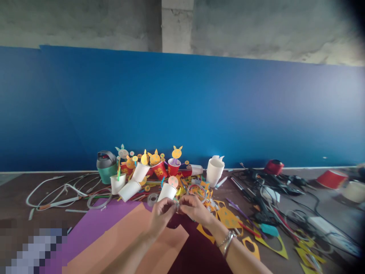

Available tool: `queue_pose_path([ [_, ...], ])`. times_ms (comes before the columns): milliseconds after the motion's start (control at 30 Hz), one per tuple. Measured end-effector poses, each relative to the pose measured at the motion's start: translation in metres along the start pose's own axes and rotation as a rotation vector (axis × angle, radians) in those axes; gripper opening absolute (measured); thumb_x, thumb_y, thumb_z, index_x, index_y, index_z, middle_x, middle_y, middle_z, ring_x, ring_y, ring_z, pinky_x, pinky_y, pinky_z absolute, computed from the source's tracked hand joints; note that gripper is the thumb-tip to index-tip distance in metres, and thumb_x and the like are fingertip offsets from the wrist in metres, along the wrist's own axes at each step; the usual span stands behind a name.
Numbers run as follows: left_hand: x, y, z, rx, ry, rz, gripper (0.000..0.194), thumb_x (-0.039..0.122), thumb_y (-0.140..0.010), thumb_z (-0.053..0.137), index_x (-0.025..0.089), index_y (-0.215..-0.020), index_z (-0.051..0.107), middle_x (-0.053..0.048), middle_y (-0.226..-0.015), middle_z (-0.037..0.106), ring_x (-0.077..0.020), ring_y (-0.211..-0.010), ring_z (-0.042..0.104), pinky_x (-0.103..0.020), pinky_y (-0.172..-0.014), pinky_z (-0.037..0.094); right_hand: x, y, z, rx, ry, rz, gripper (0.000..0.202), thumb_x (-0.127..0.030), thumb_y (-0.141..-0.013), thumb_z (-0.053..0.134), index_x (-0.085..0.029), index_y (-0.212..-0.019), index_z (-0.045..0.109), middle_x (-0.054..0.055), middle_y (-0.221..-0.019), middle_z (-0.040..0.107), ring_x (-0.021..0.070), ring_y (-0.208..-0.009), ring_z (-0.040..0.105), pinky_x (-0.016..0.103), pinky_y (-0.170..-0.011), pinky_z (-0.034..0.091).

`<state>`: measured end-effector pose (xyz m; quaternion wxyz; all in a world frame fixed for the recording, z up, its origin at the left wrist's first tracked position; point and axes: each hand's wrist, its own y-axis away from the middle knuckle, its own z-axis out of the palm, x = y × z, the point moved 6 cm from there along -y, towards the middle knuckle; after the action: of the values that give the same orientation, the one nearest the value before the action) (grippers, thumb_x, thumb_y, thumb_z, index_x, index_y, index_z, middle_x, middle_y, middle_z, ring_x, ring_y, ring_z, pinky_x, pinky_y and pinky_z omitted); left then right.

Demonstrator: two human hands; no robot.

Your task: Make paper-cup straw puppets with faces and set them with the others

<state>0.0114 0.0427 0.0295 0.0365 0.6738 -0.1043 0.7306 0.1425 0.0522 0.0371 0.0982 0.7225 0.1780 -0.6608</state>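
My left hand (163,212) and my right hand (192,208) meet over the sheets of coloured paper, fingertips pinched together. Whatever small thing lies between them is too small and hidden to make out. Just beyond my fingers stands a white paper cup (167,192), tilted, with a round pink paper face (172,182) at its rim. Below my hands are an orange paper sheet (125,239), a purple sheet (95,220) and a dark maroon sheet (196,247). A roll of clear tape (153,198) lies left of the cup.
Several cups with yellow paper animal faces (176,153) line the blue partition (182,106). A green container (107,167) and white cables (54,190) are at left. Yellow paper scraps (228,217), pens, black cables (273,186) and a power strip (327,230) crowd the right.
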Motion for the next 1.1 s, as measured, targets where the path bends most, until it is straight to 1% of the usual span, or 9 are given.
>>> queue_pose_path([
  [133,-0.001,0.001,0.002,-0.004,-0.003,-0.023,0.029,0.042,-0.075,0.066,0.016,-0.067,0.058,0.008,-0.044,0.043,-0.0043,-0.037,0.031,-0.017,-0.037,0.021,0.005,-0.003,0.001,0.015,-0.001,0.001,0.009,-0.016,-0.072,0.053,-0.014,-0.069,0.062,-0.001,-0.062,0.061,0.0107,-0.060,0.056,0.022,-0.059,0.043],
  [200,-0.001,0.001,0.001,0.009,-0.017,-0.020,0.028,0.042,-0.076,0.066,0.016,-0.068,0.058,0.008,-0.044,0.043,-0.0046,-0.036,0.032,-0.018,-0.038,0.021,0.007,-0.004,0.001,0.041,-0.003,0.015,0.009,-0.019,-0.073,0.055,-0.014,-0.071,0.062,-0.001,-0.063,0.061,0.0115,-0.061,0.057,0.022,-0.060,0.046],
  [300,0.000,-0.002,-0.004,0.078,-0.058,0.025,0.029,0.042,-0.077,0.064,0.016,-0.066,0.056,0.008,-0.043,0.042,-0.0053,-0.037,0.032,-0.018,-0.039,0.023,0.002,-0.002,0.000,0.152,0.050,0.007,0.016,-0.028,-0.076,0.058,-0.014,-0.084,0.064,0.000,-0.069,0.062,0.0143,-0.065,0.059,0.025,-0.061,0.049],
  [367,0.001,-0.003,-0.009,0.147,-0.090,0.071,0.029,0.041,-0.077,0.063,0.016,-0.064,0.056,0.007,-0.046,0.044,-0.0065,-0.040,0.036,-0.019,-0.041,0.025,-0.009,0.002,-0.004,0.280,0.205,-0.071,0.017,-0.029,-0.079,0.057,-0.016,-0.088,0.064,0.001,-0.072,0.062,0.0151,-0.067,0.058,0.026,-0.061,0.049],
  [467,0.002,-0.005,-0.014,0.209,-0.106,0.113,0.028,0.039,-0.077,0.063,0.015,-0.062,0.057,0.003,-0.054,0.051,-0.0088,-0.050,0.044,-0.019,-0.047,0.031,-0.030,0.012,-0.001,0.396,0.511,-0.239,0.013,-0.024,-0.083,0.054,-0.017,-0.077,0.064,0.003,-0.073,0.063,0.0154,-0.070,0.056,0.026,-0.067,0.045],
  [533,0.002,-0.005,-0.013,0.202,-0.098,0.117,0.028,0.039,-0.076,0.064,0.015,-0.061,0.058,0.003,-0.055,0.053,-0.0094,-0.051,0.046,-0.019,-0.048,0.033,-0.036,0.016,0.005,0.395,0.626,-0.292,0.015,-0.020,-0.084,0.053,-0.018,-0.075,0.065,0.004,-0.074,0.064,0.0162,-0.073,0.057,0.026,-0.069,0.043],
  [633,0.002,-0.003,-0.010,0.167,-0.081,0.105,0.027,0.039,-0.076,0.064,0.016,-0.063,0.060,0.005,-0.049,0.050,-0.0085,-0.045,0.042,-0.019,-0.045,0.031,-0.035,0.018,0.010,0.390,0.690,-0.282,0.015,-0.017,-0.085,0.053,-0.019,-0.081,0.068,0.005,-0.079,0.066,0.0176,-0.076,0.058,0.026,-0.069,0.043],
  [900,0.009,0.000,-0.006,0.131,-0.068,0.105,0.026,0.036,-0.075,0.065,0.017,-0.060,0.058,0.004,-0.047,0.052,-0.0088,-0.042,0.044,-0.019,-0.043,0.032,-0.027,0.016,0.010,0.365,0.679,-0.256,0.017,-0.020,-0.087,0.053,-0.019,-0.083,0.069,0.006,-0.080,0.067,0.0186,-0.076,0.059,0.025,-0.069,0.043],
  [1100,0.005,0.001,-0.005,0.115,-0.087,0.108,0.026,0.037,-0.077,0.064,0.016,-0.062,0.058,0.002,-0.052,0.055,-0.0110,-0.048,0.051,-0.020,-0.048,0.039,-0.023,0.014,0.011,0.321,0.689,-0.243,0.020,-0.021,-0.088,0.050,-0.019,-0.078,0.067,0.006,-0.077,0.066,0.0179,-0.075,0.058,0.024,-0.066,0.041],
])
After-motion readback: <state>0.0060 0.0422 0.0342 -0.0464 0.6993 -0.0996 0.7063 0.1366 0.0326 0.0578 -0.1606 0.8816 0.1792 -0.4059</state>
